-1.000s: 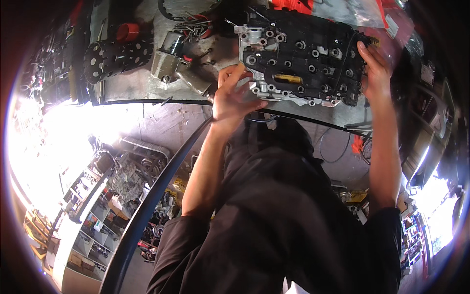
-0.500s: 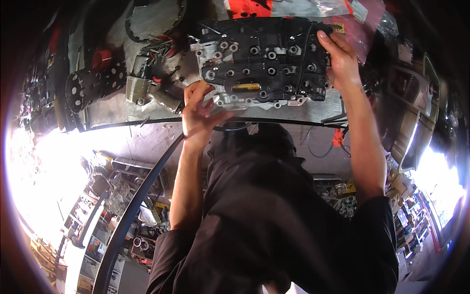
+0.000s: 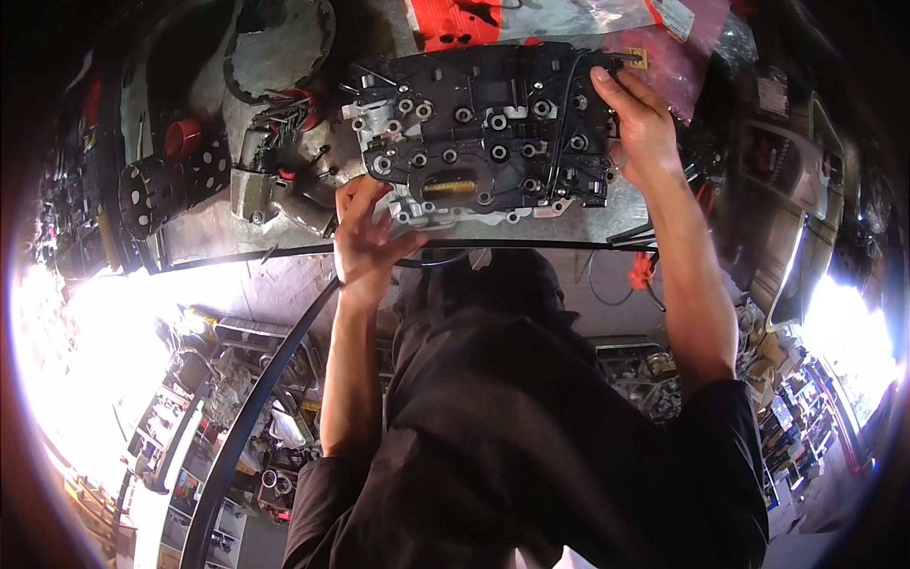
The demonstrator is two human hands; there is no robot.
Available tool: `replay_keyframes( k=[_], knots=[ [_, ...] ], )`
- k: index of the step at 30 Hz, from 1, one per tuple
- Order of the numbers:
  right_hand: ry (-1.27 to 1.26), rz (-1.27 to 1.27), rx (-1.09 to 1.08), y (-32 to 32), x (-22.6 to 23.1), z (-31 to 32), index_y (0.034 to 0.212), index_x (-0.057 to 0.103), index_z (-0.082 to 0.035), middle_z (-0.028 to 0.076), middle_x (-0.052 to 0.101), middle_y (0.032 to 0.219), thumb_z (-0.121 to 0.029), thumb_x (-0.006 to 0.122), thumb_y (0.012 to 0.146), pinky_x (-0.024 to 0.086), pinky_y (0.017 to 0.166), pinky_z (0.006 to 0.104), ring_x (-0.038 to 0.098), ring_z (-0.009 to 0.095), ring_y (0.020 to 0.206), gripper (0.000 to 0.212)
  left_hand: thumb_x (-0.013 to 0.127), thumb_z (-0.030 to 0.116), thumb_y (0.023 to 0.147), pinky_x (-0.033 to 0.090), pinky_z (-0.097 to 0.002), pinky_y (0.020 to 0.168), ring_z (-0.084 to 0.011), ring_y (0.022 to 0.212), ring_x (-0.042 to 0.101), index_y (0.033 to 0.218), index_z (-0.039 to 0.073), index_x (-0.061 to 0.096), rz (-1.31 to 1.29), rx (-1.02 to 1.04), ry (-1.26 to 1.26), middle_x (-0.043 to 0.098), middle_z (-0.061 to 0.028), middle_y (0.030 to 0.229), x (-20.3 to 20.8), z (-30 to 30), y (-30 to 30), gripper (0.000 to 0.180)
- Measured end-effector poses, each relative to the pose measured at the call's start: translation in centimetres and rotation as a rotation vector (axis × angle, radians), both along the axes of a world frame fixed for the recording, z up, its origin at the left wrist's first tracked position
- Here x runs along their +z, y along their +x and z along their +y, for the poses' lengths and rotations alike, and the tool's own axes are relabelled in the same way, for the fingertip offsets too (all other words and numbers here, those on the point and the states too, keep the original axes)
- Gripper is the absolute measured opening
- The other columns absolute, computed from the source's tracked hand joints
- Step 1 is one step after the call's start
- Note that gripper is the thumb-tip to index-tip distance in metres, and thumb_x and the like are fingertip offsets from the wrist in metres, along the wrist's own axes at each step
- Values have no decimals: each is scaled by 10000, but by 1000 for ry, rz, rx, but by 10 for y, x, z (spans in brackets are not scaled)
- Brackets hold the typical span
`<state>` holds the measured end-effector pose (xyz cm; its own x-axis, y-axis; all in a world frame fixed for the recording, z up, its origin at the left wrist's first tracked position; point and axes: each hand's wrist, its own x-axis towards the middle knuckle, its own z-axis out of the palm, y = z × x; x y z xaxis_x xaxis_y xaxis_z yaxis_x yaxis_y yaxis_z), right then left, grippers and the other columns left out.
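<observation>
On a grey metal counter [image 3: 621,220], seen from the head camera, lies a broad, roughly rectangular unit of black plastic and silvery metal [image 3: 498,133], near the counter's front edge. Its face carries many round metal-rimmed holes, and a yellowish strip [image 3: 448,186] shows in an oval opening toward its lower left. A thin black cable [image 3: 566,104] crosses its right part, and a small yellow tag [image 3: 636,58] sits by its upper right corner.

Of the two hands, the right hand [image 3: 646,128] grips the unit's right end, thumb over the upper corner and fingers at the side. The left hand [image 3: 368,237] is at the lower left corner, fingers bent, thumb spread away from them; whether it grips the unit, I cannot tell.

Left of the unit are an olive-grey, pipe-shaped metal part [image 3: 256,194], a red round dish [image 3: 308,109] with small metal bolts [image 3: 284,116], a black cylinder with pale round spots [image 3: 175,190] and a short red cylinder [image 3: 183,138]. Beyond the unit lies red and clear plastic sheeting [image 3: 455,21]; a pinkish translucent bag [image 3: 697,62] is by its upper right.
</observation>
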<state>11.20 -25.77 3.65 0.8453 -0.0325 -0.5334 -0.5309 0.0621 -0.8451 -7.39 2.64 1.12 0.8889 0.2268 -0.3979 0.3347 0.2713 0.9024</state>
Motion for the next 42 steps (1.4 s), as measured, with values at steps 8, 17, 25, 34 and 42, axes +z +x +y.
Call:
replay_keyframes(
  k=[8,17,25,34,42],
  knots=[
    [49,-24,48,1,-11,-13,1248,638,93,88,712,1110,-307,803,927,488,906,260,626,123,1055,539,757,-260,552,439,-420,1141,-226,1323,470,1402,37,589,-29,-12,-9,403,-23,1346,-1,0,4,916],
    [-152,-7,6,6,-13,-9,1378,501,164,142,695,1193,-313,798,928,505,910,269,647,170,1070,720,777,-261,545,443,-419,1135,-225,1310,475,1422,35,577,-80,-17,-11,405,-28,1345,-7,0,1,947],
    [15,-10,41,2,3,-3,1093,688,33,46,707,991,-316,782,942,471,760,249,613,85,927,392,801,-249,548,449,-421,1122,-218,1319,476,1419,52,577,-39,-5,-1,413,-8,1355,-7,-1,1,949],
    [-122,9,74,6,-8,-11,1362,572,56,54,686,1048,-350,816,894,441,576,269,639,100,820,666,798,-223,665,493,-370,998,-195,1349,477,1395,88,584,39,31,-113,433,27,1354,-10,3,-4,822],
    [-92,22,57,5,-4,-10,1444,497,9,16,685,1022,-335,811,896,374,528,265,634,90,747,719,864,-133,654,423,-339,973,-173,1328,481,1378,132,620,-36,-24,-32,441,38,1342,-11,3,-1,809]
  ],
)
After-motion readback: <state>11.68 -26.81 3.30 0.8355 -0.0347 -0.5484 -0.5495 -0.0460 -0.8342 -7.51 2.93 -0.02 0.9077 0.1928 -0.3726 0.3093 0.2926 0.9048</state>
